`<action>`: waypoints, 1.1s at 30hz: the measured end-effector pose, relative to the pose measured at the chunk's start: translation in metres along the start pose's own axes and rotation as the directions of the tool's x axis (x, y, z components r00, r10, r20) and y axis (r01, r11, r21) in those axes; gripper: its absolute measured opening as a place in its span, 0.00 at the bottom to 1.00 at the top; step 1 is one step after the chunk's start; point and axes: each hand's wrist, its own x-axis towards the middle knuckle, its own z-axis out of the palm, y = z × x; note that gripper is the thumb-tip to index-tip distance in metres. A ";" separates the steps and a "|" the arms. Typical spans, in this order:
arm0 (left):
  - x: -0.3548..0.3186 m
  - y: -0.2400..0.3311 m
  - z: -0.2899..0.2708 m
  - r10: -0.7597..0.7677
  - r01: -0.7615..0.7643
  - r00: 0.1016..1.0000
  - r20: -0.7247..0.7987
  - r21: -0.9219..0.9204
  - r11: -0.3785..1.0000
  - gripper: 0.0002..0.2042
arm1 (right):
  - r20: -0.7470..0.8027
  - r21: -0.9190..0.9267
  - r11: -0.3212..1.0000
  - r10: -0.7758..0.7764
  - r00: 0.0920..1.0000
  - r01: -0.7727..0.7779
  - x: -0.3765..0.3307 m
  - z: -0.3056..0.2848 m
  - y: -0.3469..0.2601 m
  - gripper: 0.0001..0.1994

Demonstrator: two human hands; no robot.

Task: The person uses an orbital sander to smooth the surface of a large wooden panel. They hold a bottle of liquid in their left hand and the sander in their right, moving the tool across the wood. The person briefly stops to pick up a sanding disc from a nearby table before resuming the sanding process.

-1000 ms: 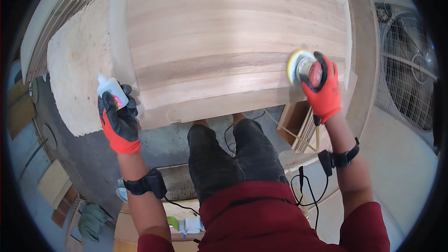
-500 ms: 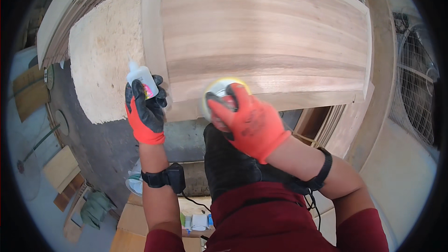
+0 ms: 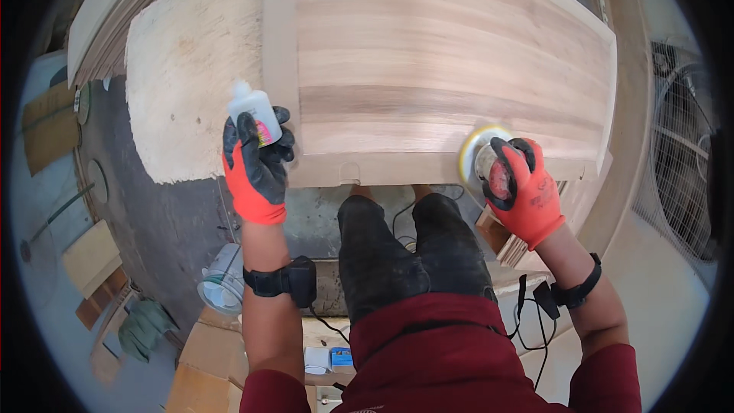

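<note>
A framed wooden panel (image 3: 451, 53) with striped grain lies flat in front of me. My left hand (image 3: 258, 160), in a red glove with dark palm, is closed around a small white squeeze bottle (image 3: 258, 115) with a pink label, held up beside the panel's left frame piece. At the panel's near right, my right hand (image 3: 524, 191), gloved alike, grips a round handheld sander (image 3: 482, 160). Its yellow-edged disc rests over the near frame rail; whether it spins cannot be told. Most of the sander's grip is hidden under my fingers.
A rough pale board (image 3: 191, 76) sits under the panel's left side. Stacked thin panels (image 3: 122, 15) stand at the far left. A large caged fan (image 3: 680, 138) is on the right. Below left are a clear bucket (image 3: 223, 283) and a cardboard box (image 3: 210, 356).
My right hand has carried the sander to the right along the near rail. The left hand still holds the bottle, and the view has shifted slightly.
</note>
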 end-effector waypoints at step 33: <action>-0.036 -0.021 -0.040 0.021 -0.003 0.968 -0.248 0.071 0.997 0.20 | 0.025 0.006 0.989 -0.149 0.988 0.149 0.037 -0.003 -0.019 0.33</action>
